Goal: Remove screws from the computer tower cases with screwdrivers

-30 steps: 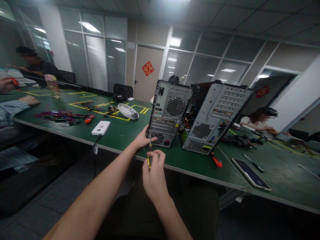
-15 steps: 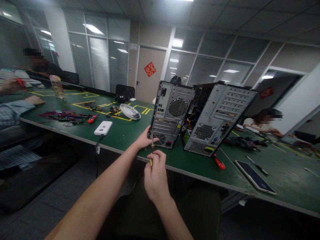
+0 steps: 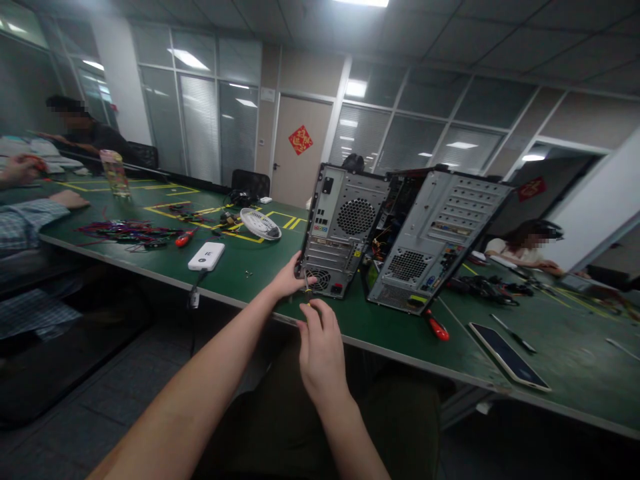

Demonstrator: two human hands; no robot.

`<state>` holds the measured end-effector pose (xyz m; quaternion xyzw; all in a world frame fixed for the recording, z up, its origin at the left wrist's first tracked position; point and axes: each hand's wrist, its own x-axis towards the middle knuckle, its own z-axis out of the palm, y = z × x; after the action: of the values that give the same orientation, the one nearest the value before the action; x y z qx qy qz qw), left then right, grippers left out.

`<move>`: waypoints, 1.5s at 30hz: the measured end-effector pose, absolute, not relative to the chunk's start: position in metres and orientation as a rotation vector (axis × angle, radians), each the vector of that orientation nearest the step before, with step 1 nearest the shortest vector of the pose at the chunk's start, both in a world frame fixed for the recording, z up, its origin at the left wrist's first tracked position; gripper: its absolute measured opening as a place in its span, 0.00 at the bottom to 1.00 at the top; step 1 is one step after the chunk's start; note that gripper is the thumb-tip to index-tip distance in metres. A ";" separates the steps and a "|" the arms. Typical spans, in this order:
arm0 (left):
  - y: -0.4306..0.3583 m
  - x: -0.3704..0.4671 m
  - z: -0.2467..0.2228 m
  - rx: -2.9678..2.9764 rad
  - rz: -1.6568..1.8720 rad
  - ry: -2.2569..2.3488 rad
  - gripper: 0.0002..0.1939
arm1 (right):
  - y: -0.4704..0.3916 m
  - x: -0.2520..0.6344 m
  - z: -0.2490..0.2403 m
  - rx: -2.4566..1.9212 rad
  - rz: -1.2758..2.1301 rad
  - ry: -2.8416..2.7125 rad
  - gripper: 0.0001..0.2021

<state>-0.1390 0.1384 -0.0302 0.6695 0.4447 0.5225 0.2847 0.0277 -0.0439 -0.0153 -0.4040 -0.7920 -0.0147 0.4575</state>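
Observation:
A grey computer tower (image 3: 340, 230) stands with its back panel toward me, fan grilles and ports showing. My left hand (image 3: 287, 281) grips its lower left edge. The thumb reaches across the bottom of the panel, while the other fingers are partly hidden. In my right hand (image 3: 323, 340) is a screwdriver (image 3: 308, 287), its handle mostly covered by the fingers. The shaft points up at the panel's lower left corner, close to my left thumb; the tip's contact is too small to make out.
To the right stands a second computer tower (image 3: 420, 247), with a red-handled tool (image 3: 438, 325) beside it. A phone (image 3: 510, 357) lies near the table edge. Leftward are a white power bank (image 3: 206, 256), loose screws (image 3: 249, 273), a wire pile (image 3: 130, 232) and a white round cover (image 3: 261, 224). Other people sit around.
My right hand has shifted slightly right and turned around the screwdriver's handle, now covering more of it. My left hand stays at the tower's edge.

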 end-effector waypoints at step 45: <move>0.136 -0.137 -0.029 1.777 1.424 1.156 0.56 | -0.065 0.037 -0.005 -0.941 0.356 -1.708 0.11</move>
<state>-0.1373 0.1364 -0.0292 0.6659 0.4334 0.5337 0.2897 0.0370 -0.0645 -0.0052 -0.3971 -0.7208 0.1505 0.5479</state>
